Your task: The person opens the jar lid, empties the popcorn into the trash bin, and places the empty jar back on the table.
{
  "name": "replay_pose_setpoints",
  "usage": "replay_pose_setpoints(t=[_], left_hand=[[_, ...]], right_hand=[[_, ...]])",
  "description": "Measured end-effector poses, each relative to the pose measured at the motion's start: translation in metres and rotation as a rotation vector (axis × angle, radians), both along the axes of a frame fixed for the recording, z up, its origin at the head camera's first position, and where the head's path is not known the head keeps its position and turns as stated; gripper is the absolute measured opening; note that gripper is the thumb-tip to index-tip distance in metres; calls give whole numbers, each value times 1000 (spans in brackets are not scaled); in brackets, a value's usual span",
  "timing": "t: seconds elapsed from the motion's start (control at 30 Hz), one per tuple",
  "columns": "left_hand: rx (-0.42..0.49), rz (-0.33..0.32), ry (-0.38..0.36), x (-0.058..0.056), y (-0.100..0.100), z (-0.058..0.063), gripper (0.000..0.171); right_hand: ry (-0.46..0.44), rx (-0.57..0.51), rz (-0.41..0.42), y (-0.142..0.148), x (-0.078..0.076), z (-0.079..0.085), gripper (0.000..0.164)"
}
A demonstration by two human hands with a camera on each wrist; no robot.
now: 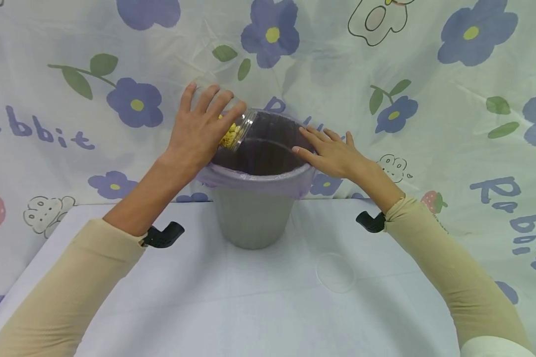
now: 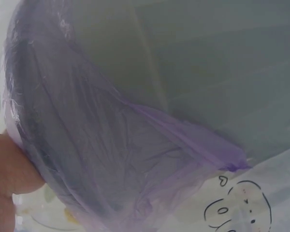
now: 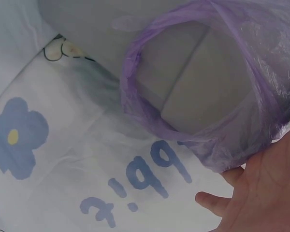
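Note:
A grey waste bin [image 1: 254, 218] stands upright, lined with a thin purple bag [image 1: 268, 183] folded over its rim. Tilted over the left part of its opening is a clear jar [image 1: 248, 124] with small yellow pieces [image 1: 230, 137] inside, its mouth facing down and to the right. My left hand [image 1: 201, 131] grips this jar from above. At the right side of the rim, my right hand [image 1: 335, 154] rests on the bag with its fingers spread and fairly straight. In the right wrist view, a loose loop of the bag [image 3: 130, 82] hangs beside the right hand [image 3: 263, 193].
A thin, clear round disc or ring [image 1: 335, 272] lies on the white tabletop [image 1: 259, 312], in front of the bin and to its right. Behind the bin hangs a cloth [image 1: 317, 64] printed with blue flowers and rabbits. Each sleeve cuff has a black wrist mount [image 1: 164, 235].

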State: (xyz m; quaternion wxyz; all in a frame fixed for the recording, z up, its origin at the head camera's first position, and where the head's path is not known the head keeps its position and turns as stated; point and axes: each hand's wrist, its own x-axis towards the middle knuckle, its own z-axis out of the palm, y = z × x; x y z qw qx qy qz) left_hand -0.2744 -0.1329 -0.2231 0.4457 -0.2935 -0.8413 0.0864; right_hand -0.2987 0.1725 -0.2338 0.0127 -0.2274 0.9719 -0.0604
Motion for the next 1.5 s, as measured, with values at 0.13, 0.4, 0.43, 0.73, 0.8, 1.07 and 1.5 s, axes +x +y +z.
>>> replay_pose_setpoints(t=[0.13,0.4,0.43,0.73,0.8,1.07,1.5], left_hand=[[-29,14,7,0,0,0,64],[-74,33,-2,0,1,1,66],[-81,37,-5,1,1,2,66],[-152,82,-45,3,1,5,82],[-160,84,-55,3,1,6,84],[-192,97,-108,4,2,6,83],[-340,227,-200,8,9,12,98]], right_hand=[[3,4,1,0,0,0,79],[2,4,-1,0,0,0,79],[2,2,0,0,-1,0,79],[5,-4,5,0,-1,0,80],[6,-4,5,0,-1,1,80],[-3,3,3,0,-1,0,79],[-7,6,8,1,-1,1,80]])
